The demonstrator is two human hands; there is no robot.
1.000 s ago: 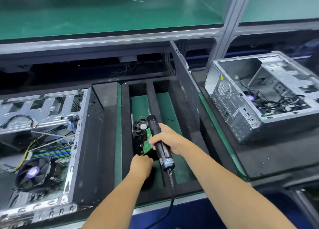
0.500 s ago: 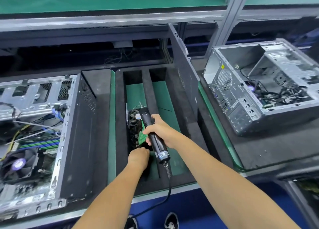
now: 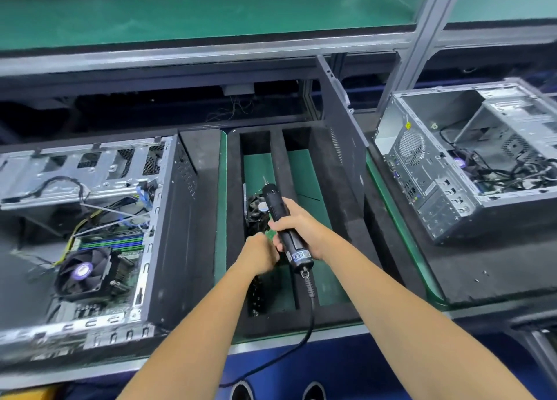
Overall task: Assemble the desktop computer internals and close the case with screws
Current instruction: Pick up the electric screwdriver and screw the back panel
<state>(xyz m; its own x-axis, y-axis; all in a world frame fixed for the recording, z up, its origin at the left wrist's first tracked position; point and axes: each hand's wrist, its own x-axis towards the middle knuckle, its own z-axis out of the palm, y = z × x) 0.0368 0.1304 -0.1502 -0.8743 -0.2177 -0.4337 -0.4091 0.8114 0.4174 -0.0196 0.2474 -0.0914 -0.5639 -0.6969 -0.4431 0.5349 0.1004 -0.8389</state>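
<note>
One black corded screwdriver (image 3: 281, 224) — tip upward

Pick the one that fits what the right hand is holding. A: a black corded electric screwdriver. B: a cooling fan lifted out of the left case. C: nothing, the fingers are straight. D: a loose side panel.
A: the right hand is wrapped round the black electric screwdriver, whose cord runs down from its rear end, over the foam tray between the two open cases.
</note>
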